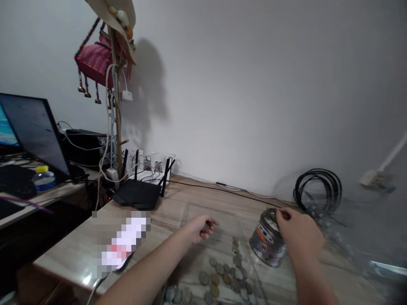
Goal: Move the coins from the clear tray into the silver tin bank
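Observation:
My left hand [202,227] hovers over a clear plastic sheet [203,214] with its fingers pinched on a small coin [208,224]. Several coins [226,276] lie spread on the sheet below and to the right of it. My right hand [297,233] grips the top rim of a tilted metal tin [266,245] with a printed label, which rests on the table just right of the coins.
A black router [137,192] with antennas stands at the back left of the wooden table [190,190], and a power strip lies behind it. A coil of black cable [318,190] leans at the wall on the right. A monitor [32,131] and desk clutter fill the left.

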Action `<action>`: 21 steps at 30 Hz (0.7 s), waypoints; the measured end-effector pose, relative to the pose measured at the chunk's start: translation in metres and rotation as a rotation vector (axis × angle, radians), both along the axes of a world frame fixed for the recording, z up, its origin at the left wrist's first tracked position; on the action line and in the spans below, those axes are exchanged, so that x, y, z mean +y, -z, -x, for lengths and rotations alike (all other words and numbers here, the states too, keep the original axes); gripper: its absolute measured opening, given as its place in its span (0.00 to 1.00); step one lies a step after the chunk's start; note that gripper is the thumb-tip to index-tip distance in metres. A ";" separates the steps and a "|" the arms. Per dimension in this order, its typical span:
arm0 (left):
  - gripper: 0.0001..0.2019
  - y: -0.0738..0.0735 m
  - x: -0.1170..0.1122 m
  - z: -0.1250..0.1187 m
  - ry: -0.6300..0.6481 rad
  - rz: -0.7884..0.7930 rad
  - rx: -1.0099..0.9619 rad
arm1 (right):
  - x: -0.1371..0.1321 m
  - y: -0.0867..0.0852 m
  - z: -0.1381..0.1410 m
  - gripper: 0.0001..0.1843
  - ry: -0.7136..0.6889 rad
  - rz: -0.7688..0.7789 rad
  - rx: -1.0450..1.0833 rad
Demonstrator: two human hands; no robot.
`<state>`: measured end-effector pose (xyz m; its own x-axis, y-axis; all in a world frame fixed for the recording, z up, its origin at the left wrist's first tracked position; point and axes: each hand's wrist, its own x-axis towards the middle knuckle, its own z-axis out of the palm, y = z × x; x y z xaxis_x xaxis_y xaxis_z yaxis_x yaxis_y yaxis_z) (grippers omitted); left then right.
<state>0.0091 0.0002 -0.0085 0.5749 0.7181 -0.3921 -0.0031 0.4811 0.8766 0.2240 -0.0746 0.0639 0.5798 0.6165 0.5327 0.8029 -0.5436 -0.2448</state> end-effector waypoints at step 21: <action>0.18 -0.001 -0.006 0.000 0.032 -0.225 0.038 | 0.033 0.046 0.046 0.18 -0.907 -0.131 0.221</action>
<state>0.0090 -0.0057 -0.0075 0.5869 0.7715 -0.2456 0.0442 0.2723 0.9612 0.1784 -0.0418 0.0175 0.0043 0.8252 0.5648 0.8340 0.3087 -0.4574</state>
